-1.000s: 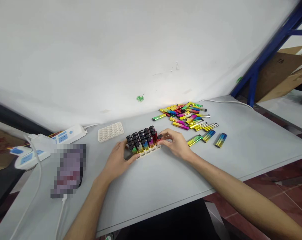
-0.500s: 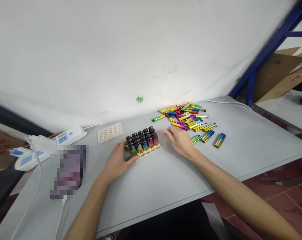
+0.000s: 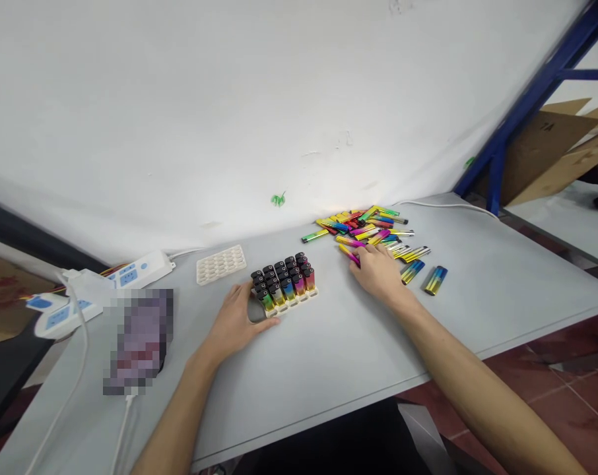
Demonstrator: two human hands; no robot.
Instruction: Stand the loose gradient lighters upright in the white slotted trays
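My left hand (image 3: 235, 321) rests at the left side of a cream tray (image 3: 305, 297), thumb along its front edge and fingers behind, spread around it. Several upright lighters with black tops (image 3: 288, 288) stand in the tray's rows, while slots along its front edge hold none. My right hand (image 3: 377, 269) is at the near side of a loose pile of shiny coloured lighters (image 3: 358, 227), its fingertips closed on a yellow and pink lighter (image 3: 347, 252) lying on the table. Two blue and yellow lighters lie beside this hand, to its right.
An unfilled cream tray (image 3: 222, 264) lies behind my left hand. Power strips (image 3: 131, 274) with cables and a blurred-out device (image 3: 140, 340) on a white cord are at the left. A wall (image 3: 230, 119) runs behind the table (image 3: 329, 356). Cardboard boxes (image 3: 546, 148) stand beyond a blue frame.
My right hand has moved right and slightly forward from beside the filled tray to the loose pile, reaching the yellow and pink lighter. My left hand stays at the tray.
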